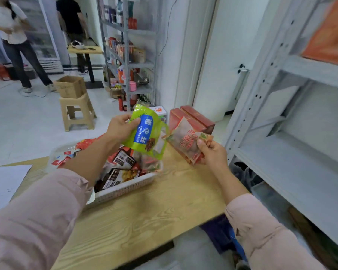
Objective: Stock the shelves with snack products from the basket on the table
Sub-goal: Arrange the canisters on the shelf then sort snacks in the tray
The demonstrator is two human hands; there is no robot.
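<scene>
Pouches fill both our hands above the table (154, 217). Our left hand (121, 127) pinches the green pouch (148, 133) at its top edge, thumb across the front. From that grip the pouch hangs down and to the right, its long axis tilted and its lower end over the basket (125, 189). Our right hand (213, 152) has its fingers curled round one end of the pale pouch (183, 145). From that grip the pouch runs up and to the left, toward the green one. Their near edges meet or overlap in our view; we cannot tell whether they touch.

The shelf (300, 158) stands to the right of both hands, with a bare board at about hand height. Our right hand is the nearer one, close beside the upright (248, 114); our left is well apart from it, over the basket. We judge that the pale pouch should go in first. It points away from the shelf, so the wrist would have to swing it round before it goes in. The green pouch would have to cross the table corner to reach the shelf. More packets (123, 162) lie in the basket, so much stocking remains.
</scene>
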